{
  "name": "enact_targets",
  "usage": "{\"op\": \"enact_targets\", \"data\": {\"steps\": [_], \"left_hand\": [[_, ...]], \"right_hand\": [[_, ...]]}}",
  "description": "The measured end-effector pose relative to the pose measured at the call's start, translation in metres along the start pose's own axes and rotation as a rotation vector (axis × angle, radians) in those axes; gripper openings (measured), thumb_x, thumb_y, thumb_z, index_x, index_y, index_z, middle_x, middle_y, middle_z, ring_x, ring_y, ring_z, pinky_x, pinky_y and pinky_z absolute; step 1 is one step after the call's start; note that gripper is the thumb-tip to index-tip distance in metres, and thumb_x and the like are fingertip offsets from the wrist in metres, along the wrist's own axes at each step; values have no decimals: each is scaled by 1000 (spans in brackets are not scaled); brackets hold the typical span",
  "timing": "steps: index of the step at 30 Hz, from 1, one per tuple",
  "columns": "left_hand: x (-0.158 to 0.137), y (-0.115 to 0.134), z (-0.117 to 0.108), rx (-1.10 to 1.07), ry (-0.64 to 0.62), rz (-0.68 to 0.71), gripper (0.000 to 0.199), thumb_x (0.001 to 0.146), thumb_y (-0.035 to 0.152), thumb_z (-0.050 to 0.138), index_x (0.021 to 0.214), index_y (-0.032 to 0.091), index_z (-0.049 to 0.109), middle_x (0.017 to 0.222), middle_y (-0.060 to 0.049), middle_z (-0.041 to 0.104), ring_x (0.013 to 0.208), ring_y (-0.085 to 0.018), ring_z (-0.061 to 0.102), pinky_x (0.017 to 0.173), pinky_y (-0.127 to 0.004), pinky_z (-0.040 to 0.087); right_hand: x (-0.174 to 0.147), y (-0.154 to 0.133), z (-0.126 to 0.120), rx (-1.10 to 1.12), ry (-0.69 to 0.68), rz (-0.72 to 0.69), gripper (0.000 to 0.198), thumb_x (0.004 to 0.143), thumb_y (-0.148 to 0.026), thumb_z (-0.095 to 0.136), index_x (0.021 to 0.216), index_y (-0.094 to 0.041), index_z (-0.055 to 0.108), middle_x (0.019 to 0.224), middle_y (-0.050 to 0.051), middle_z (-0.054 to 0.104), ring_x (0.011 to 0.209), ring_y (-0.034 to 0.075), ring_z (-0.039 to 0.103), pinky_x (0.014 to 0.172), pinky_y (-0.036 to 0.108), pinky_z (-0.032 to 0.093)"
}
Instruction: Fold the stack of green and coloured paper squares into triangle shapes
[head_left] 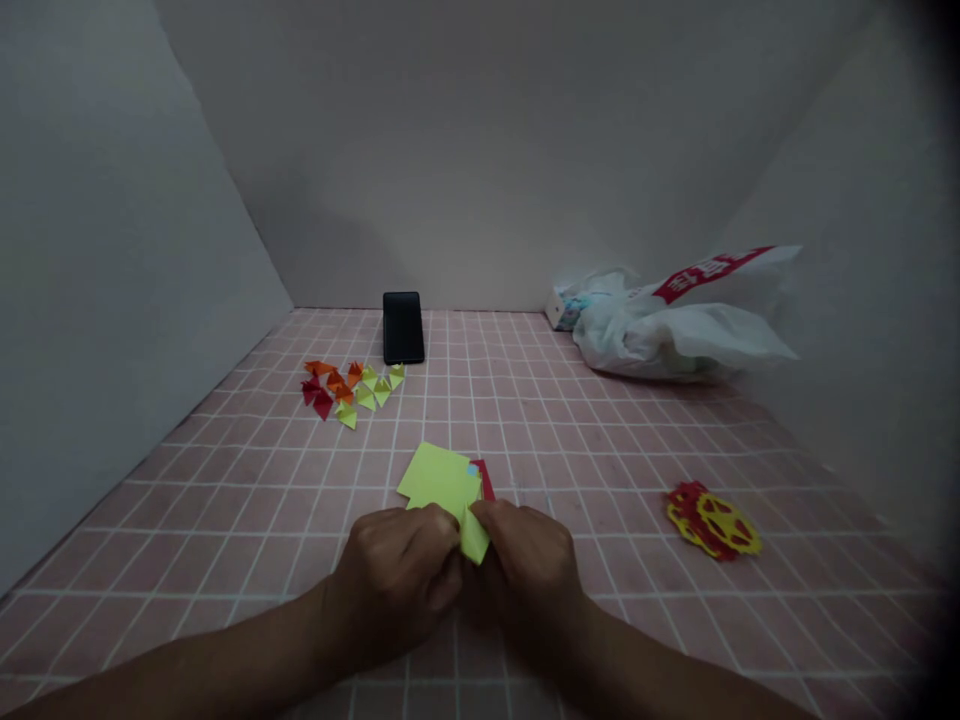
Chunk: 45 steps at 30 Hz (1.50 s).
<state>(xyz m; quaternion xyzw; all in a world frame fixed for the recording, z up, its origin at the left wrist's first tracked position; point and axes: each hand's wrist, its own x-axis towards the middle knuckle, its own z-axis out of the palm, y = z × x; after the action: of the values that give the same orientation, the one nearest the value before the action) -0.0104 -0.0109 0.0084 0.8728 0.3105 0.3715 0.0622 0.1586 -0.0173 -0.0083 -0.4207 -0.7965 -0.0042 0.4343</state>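
Note:
Between my two hands is a small folded piece of yellow-green paper [474, 538], pinched from both sides. My left hand [405, 570] is closed, its thumb and curled fingers at the paper's left edge. On the other side my right hand [536, 560] grips the paper with its thumb on top; its other fingers are mostly hidden. Just beyond lie flat yellow-green paper squares [435, 472], with a strip of red paper [485, 480] and a small light-blue patch showing beside them.
Several folded paper pieces in red, orange and yellow-green [365, 396] lie at the back left. Behind them a black phone [403, 328] leans. A white plastic bag [645, 335] and a box [559, 308] sit at the back right. Red and yellow cutouts [716, 522] lie at right.

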Motion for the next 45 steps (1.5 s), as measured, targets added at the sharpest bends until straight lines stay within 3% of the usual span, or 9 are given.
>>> {"op": "enact_targets", "data": {"steps": [2, 6, 9, 12, 20, 32, 41, 45], "left_hand": [[2, 0, -3, -170, -53, -125, 10, 80, 10, 52, 85, 18, 51, 66, 0, 59, 53, -13, 55, 52, -26, 43], [9, -1, -5, -700, -87, -652, 14, 88, 29, 48, 93, 17, 55, 71, 0, 60, 57, -13, 57, 53, -24, 48], [13, -2, -3, -919, -119, -850, 20, 87, 36, 54, 87, 17, 60, 70, 0, 59, 58, -11, 56, 54, -22, 48], [12, -5, 0, -953, -111, -891, 24, 86, 38, 58, 76, 16, 62, 66, 1, 57, 57, -10, 53, 54, -20, 45], [12, -7, 1, -1024, -113, -950, 24, 84, 38, 61, 74, 16, 60, 63, 2, 59, 53, -9, 52, 52, -20, 45], [5, -11, 6, -995, -90, -863, 18, 85, 34, 61, 78, 17, 61, 67, 2, 58, 59, -10, 52, 56, -22, 43], [9, -11, 3, -996, -128, -930, 23, 79, 35, 64, 69, 16, 55, 58, 3, 56, 55, -10, 49, 57, -22, 39], [11, -11, 1, -1007, -140, -980, 23, 78, 35, 64, 67, 16, 54, 56, 3, 56, 55, -10, 49, 56, -22, 38]], "right_hand": [[2, 3, -2, 44, -1, 14, 19, 88, -8, 42, 80, -17, 57, 58, 3, 60, 51, 15, 55, 51, 26, 38], [6, 9, -4, 87, -26, -18, 17, 91, -9, 44, 89, -15, 60, 67, 5, 65, 60, 16, 61, 57, 26, 43], [7, 10, -3, 38, -46, -66, 18, 94, -11, 45, 90, -15, 62, 71, 7, 67, 63, 17, 63, 58, 27, 44], [5, 10, -2, 26, -55, -84, 21, 95, -12, 43, 89, -15, 63, 73, 7, 68, 66, 16, 64, 59, 27, 46], [5, 12, 0, 82, -41, -105, 17, 94, -12, 46, 97, -14, 63, 81, 9, 70, 69, 16, 65, 60, 26, 49], [3, 12, 1, 196, -132, 51, 23, 90, -11, 41, 77, -16, 59, 59, 2, 59, 51, 14, 55, 51, 25, 38], [3, 12, 2, 553, -261, 322, 15, 83, -9, 47, 77, -16, 59, 66, 1, 61, 57, 13, 56, 56, 23, 40], [4, 12, 1, 592, -294, 384, 14, 82, -9, 49, 77, -16, 59, 68, 2, 62, 60, 14, 56, 59, 25, 40]]}}
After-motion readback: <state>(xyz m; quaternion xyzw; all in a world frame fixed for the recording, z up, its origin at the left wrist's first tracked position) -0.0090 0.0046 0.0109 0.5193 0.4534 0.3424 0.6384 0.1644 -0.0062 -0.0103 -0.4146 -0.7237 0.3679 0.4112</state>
